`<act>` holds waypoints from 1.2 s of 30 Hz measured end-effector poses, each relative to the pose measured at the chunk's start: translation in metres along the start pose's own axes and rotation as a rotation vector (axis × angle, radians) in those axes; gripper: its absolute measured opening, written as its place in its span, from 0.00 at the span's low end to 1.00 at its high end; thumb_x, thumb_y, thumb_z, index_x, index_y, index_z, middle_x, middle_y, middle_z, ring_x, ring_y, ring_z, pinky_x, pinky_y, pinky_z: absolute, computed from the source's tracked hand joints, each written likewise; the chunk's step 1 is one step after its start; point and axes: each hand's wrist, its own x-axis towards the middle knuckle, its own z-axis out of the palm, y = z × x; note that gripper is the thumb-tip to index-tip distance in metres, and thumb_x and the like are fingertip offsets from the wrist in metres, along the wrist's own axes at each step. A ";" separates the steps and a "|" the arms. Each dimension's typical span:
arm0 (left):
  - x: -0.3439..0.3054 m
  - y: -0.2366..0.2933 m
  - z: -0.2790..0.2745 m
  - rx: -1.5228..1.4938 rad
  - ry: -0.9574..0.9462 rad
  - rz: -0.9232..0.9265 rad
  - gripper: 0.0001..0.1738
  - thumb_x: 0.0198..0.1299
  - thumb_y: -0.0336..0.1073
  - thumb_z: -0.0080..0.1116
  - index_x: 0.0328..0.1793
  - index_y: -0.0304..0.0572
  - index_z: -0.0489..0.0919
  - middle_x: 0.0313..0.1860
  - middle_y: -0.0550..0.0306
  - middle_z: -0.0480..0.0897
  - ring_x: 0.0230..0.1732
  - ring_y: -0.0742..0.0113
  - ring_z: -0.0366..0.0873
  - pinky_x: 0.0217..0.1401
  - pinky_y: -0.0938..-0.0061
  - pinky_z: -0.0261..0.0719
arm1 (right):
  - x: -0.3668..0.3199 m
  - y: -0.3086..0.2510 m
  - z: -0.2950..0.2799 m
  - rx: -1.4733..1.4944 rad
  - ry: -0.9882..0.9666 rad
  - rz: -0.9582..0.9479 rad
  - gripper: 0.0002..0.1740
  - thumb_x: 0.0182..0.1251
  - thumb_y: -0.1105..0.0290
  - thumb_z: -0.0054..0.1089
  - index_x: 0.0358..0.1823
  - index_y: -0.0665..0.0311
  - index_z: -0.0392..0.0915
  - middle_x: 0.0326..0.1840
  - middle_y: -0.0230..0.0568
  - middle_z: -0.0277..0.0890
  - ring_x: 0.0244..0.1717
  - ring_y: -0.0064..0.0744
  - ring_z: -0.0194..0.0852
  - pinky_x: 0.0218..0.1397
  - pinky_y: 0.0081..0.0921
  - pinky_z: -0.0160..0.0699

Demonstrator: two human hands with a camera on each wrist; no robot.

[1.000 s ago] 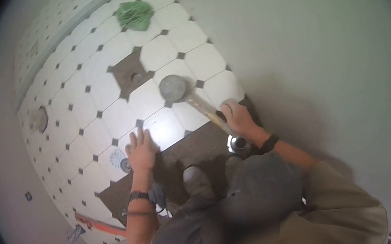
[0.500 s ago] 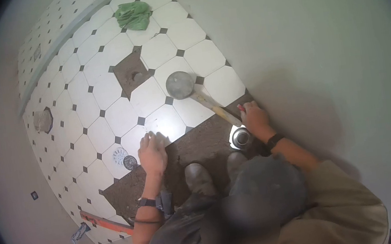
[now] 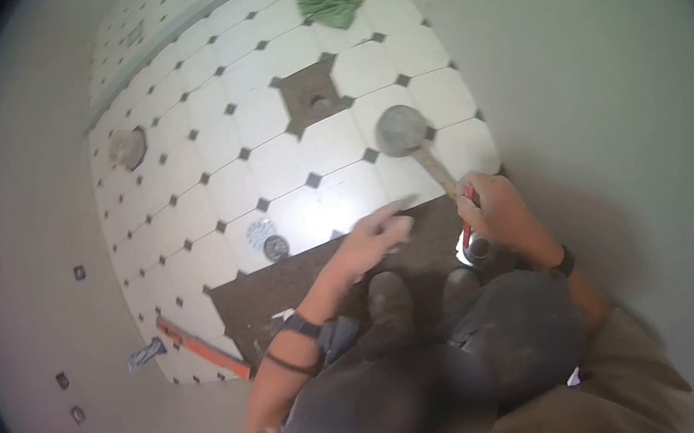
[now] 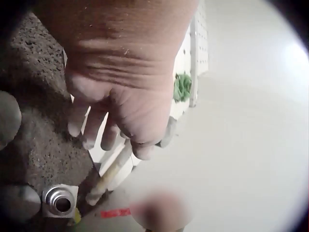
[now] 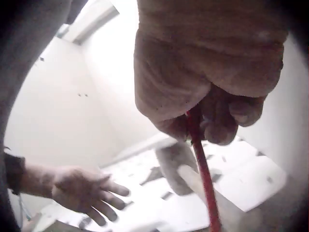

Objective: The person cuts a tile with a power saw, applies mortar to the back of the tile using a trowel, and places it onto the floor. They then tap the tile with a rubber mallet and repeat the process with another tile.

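Note:
My right hand [image 3: 499, 209] pinches a thin red stick-like tool [image 5: 205, 179], seen long and straight in the right wrist view. Under that hand runs the handle of a mallet [image 3: 402, 130], whose grey head rests on the white tiles. My left hand [image 3: 366, 245] hovers over the bare brown strip at the tile edge, fingers extended and holding nothing; the left wrist view shows its palm [image 4: 130, 101]. A shiny round metal fitting [image 4: 60, 202] on a square plate sits near the right hand.
A green cloth [image 3: 328, 2] lies at the top of the tiled floor [image 3: 270, 165]. An uncovered brown square [image 3: 314, 96] interrupts the tiles. Two round grates, one dark [image 3: 277, 248], lie near the tile edge. An orange level [image 3: 204, 349] is at the lower left. A wall rises at right.
The head view has shifted, so the floor appears further right. My left hand has lifted off the tile edge and moved toward the right hand, its fingers spreading. The red tool shows more plainly.

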 end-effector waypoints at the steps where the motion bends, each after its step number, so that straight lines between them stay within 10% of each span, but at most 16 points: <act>1: -0.001 0.006 0.004 0.008 -0.076 0.028 0.26 0.73 0.49 0.60 0.71 0.47 0.78 0.44 0.66 0.81 0.40 0.78 0.74 0.43 0.81 0.74 | 0.011 -0.012 0.004 0.063 -0.104 -0.035 0.09 0.63 0.67 0.61 0.38 0.64 0.81 0.33 0.46 0.84 0.34 0.47 0.84 0.38 0.41 0.80; 5: -0.003 0.014 -0.007 0.210 -0.124 -0.092 0.20 0.78 0.47 0.52 0.60 0.39 0.78 0.39 0.62 0.84 0.38 0.73 0.81 0.40 0.76 0.79 | 0.050 -0.043 0.042 0.560 -0.407 0.121 0.20 0.66 0.56 0.66 0.44 0.68 0.79 0.33 0.47 0.84 0.35 0.44 0.84 0.41 0.38 0.80; 8: -0.013 -0.009 -0.060 0.132 0.260 -0.079 0.21 0.78 0.48 0.51 0.59 0.37 0.80 0.34 0.59 0.83 0.32 0.70 0.82 0.36 0.74 0.80 | 0.061 -0.027 0.050 0.181 0.228 0.049 0.25 0.65 0.52 0.68 0.48 0.69 0.77 0.35 0.51 0.84 0.36 0.50 0.84 0.43 0.41 0.81; 10: -0.021 -0.020 -0.098 0.368 0.765 -0.129 0.21 0.76 0.47 0.51 0.58 0.36 0.80 0.31 0.54 0.83 0.29 0.65 0.84 0.34 0.69 0.81 | 0.048 0.001 0.052 -0.056 0.290 -0.035 0.27 0.65 0.52 0.67 0.50 0.70 0.75 0.38 0.54 0.84 0.37 0.55 0.83 0.44 0.43 0.81; 12: -0.016 -0.072 -0.170 0.711 0.900 -0.183 0.20 0.73 0.41 0.50 0.60 0.34 0.80 0.37 0.43 0.87 0.43 0.45 0.87 0.49 0.52 0.84 | 0.041 0.044 0.076 -0.354 0.261 -0.114 0.26 0.65 0.53 0.67 0.50 0.70 0.74 0.37 0.54 0.83 0.36 0.56 0.83 0.44 0.43 0.82; 16: -0.037 -0.076 -0.195 0.960 1.137 -0.172 0.24 0.67 0.38 0.55 0.67 0.39 0.77 0.53 0.43 0.84 0.60 0.42 0.79 0.61 0.46 0.76 | 0.048 0.091 0.109 0.123 -0.104 0.243 0.21 0.69 0.55 0.63 0.47 0.67 0.72 0.28 0.42 0.76 0.29 0.44 0.78 0.37 0.40 0.79; 18: -0.040 -0.059 -0.173 1.286 1.142 -0.083 0.28 0.64 0.37 0.57 0.71 0.42 0.74 0.62 0.44 0.80 0.69 0.44 0.73 0.67 0.49 0.72 | 0.045 0.046 0.075 0.655 -0.396 0.553 0.16 0.73 0.57 0.61 0.43 0.62 0.70 0.25 0.34 0.71 0.21 0.28 0.72 0.25 0.28 0.73; 26: 0.055 -0.034 -0.065 1.373 0.426 0.075 0.41 0.61 0.52 0.67 0.79 0.52 0.65 0.82 0.45 0.61 0.81 0.37 0.56 0.74 0.41 0.64 | -0.067 0.070 0.039 0.341 -0.117 0.417 0.28 0.76 0.47 0.51 0.39 0.71 0.75 0.30 0.37 0.75 0.29 0.27 0.72 0.34 0.33 0.72; 36: 0.089 -0.027 -0.058 1.483 0.395 -0.093 0.54 0.49 0.51 0.77 0.82 0.55 0.61 0.85 0.41 0.54 0.81 0.23 0.49 0.74 0.33 0.65 | -0.118 0.082 0.013 0.325 -0.203 0.751 0.36 0.79 0.41 0.42 0.47 0.76 0.77 0.37 0.50 0.79 0.41 0.39 0.78 0.48 0.38 0.74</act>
